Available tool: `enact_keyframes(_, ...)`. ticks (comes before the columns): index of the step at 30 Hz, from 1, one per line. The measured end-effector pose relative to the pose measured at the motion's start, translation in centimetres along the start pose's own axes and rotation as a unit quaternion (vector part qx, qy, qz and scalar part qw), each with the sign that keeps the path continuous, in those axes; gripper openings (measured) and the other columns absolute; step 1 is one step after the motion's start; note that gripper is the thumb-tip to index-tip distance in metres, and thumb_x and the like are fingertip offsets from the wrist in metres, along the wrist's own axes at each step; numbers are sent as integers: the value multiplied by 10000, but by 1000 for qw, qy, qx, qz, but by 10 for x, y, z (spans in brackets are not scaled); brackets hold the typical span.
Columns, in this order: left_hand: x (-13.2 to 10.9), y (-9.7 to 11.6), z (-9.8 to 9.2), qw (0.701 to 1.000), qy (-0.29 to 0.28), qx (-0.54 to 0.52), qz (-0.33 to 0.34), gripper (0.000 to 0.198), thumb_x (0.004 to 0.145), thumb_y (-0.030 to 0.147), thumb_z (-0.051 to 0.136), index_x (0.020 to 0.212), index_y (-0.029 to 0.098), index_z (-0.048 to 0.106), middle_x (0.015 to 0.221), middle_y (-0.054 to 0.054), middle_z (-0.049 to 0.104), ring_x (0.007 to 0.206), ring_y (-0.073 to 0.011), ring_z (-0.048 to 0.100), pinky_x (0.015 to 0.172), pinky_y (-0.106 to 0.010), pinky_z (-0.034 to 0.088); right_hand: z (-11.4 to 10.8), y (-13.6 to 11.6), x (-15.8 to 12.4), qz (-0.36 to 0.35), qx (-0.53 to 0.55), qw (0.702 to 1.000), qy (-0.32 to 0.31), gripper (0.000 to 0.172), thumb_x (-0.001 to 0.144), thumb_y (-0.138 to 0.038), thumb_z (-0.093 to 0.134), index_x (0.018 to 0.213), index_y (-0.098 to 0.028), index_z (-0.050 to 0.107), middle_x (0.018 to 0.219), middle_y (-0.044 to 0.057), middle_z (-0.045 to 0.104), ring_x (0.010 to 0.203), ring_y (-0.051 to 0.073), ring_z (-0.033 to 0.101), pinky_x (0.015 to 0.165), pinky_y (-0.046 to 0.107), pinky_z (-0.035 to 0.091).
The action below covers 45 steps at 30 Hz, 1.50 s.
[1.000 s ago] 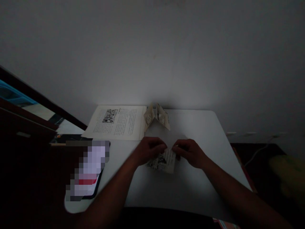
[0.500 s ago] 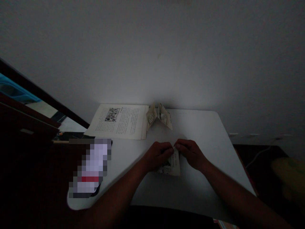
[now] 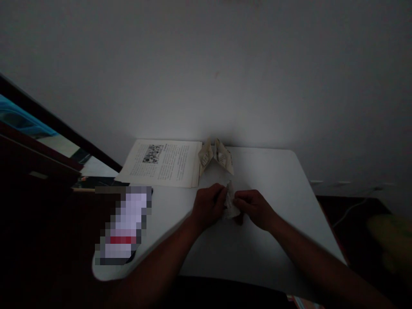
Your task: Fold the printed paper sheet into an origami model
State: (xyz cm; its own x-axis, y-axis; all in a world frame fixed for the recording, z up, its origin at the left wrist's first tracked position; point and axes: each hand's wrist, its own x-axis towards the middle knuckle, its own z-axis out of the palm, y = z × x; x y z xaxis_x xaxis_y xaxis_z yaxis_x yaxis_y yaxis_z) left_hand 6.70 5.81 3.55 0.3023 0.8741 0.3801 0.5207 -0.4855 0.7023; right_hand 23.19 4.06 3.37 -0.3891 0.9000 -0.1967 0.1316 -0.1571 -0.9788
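A small piece of printed paper [image 3: 230,205] is held up between my two hands above the white table [image 3: 270,171]. My left hand [image 3: 210,205] is closed on its left side, thumb against fingers. On its right side my right hand [image 3: 252,207] pinches the paper, its fingers bent. Beyond my hands a folded paper shape [image 3: 215,157] stands with its flaps spread. To its left lies a stack of printed sheets [image 3: 175,165] with a dark picture on the top page.
A phone-like object [image 3: 125,223], pixelated, lies at the table's left edge. The wall [image 3: 212,77] rises directly behind the table. Dark furniture [image 3: 32,171] stands at the left, and a pale cable [image 3: 349,209] hangs at the right.
The paper between my hands has been turned and lifted, so it looks narrower and its dark picture no longer shows. My left hand has shifted slightly left, with its fingers higher.
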Motion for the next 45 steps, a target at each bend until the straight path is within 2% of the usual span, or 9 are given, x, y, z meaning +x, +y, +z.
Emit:
enact_keyframes(5,3,1,-3,997,73,4,-31,268,872,294,428,708,145,579,548,17,530,486,-83,499,501,-189,355,1,-2,-1,-12,1,1000,11,321,838,-343,485,580,-159,530,474,2,581,415,108,532,451,229,412)
enact_keyframes(12,4,2,-3,989,79,-68,-103,291,878,350,426,693,155,537,536,41,461,504,-83,463,489,-180,336,-1,-2,-3,-74,-55,993,68,305,842,-387,504,637,-166,546,518,0,589,478,116,545,507,241,424)
enact_keyframes(15,2,-1,0,984,26,-129,-118,382,868,398,428,579,152,476,504,46,401,487,-79,415,475,-187,312,-4,-2,-2,-83,-68,988,108,295,830,-382,530,625,-171,547,499,-11,569,464,108,523,495,233,412)
enact_keyframes(19,0,-2,3,962,-89,-222,-130,428,878,441,382,589,143,489,492,38,413,454,-75,377,444,-195,296,-7,2,0,-72,32,986,145,310,786,-439,574,633,-171,542,459,-23,546,411,108,503,441,234,403)
enact_keyframes(24,0,-1,4,974,-30,-181,-135,411,874,438,388,590,149,454,525,35,412,510,-84,382,469,-198,304,1,3,-1,-35,47,998,9,298,665,-417,707,680,-144,589,524,-10,563,437,105,504,435,232,410)
enact_keyframes(27,2,-1,4,976,-38,-169,-129,404,874,436,389,592,152,444,526,40,405,505,-83,375,465,-197,295,4,2,-2,-38,-6,999,-21,299,727,-407,653,613,-139,590,517,1,560,450,99,499,438,217,388)
enact_keyframes(35,1,2,4,981,-34,-156,-115,378,886,393,387,595,156,432,522,45,402,500,-80,384,477,-196,286,-4,3,-2,-84,-14,996,21,303,808,-410,562,666,-148,612,537,4,573,490,113,523,492,233,413)
enact_keyframes(41,-1,3,1,985,-37,-130,-104,370,884,364,396,587,149,448,515,44,402,502,-78,389,494,-202,282,-9,0,1,-84,13,990,109,360,832,-417,535,591,-152,576,509,3,576,478,111,529,502,241,422)
enact_keyframes(45,-2,1,1,984,-35,-136,-106,376,883,372,401,587,146,450,521,41,392,515,-80,378,502,-208,278,-10,0,5,-72,41,981,177,275,799,-404,590,690,-152,594,512,-20,579,434,101,529,465,234,431)
